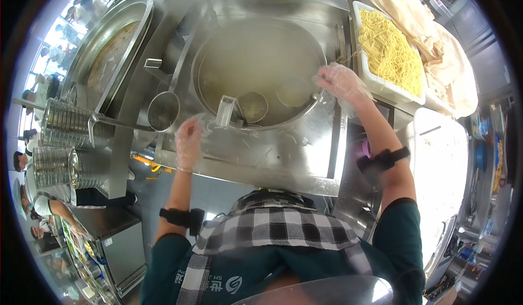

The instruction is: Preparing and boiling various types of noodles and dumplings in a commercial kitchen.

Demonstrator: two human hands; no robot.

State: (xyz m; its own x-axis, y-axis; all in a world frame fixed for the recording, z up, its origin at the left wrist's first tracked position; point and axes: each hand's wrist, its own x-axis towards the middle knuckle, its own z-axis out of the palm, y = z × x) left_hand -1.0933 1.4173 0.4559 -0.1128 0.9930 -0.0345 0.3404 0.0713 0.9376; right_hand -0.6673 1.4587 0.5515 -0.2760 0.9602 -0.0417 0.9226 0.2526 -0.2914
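A large round metal pot [261, 51] of cloudy, steaming liquid is set in a steel counter. My right hand [337, 80], in a clear plastic glove, is at the pot's right rim, fingers bent around what looks like a strainer handle; the grip is partly hidden. One strainer basket [293, 91] sits in the liquid beside it. Another strainer basket [253, 106] with pale food inside hangs at the near rim. My left hand [189, 141], also gloved, is over the counter left of the pot, fingers curled, near an empty perforated strainer [164, 111]; whether it holds anything is unclear.
Yellow noodles [388, 51] fill a white bin [390, 90] at the right, beside a beige cloth [445, 59]. Stacked metal bowls [61, 123] stand at the left, below a steel tray [141, 23] of liquid. Several people are farther left. A white container [439, 158] lies at the right.
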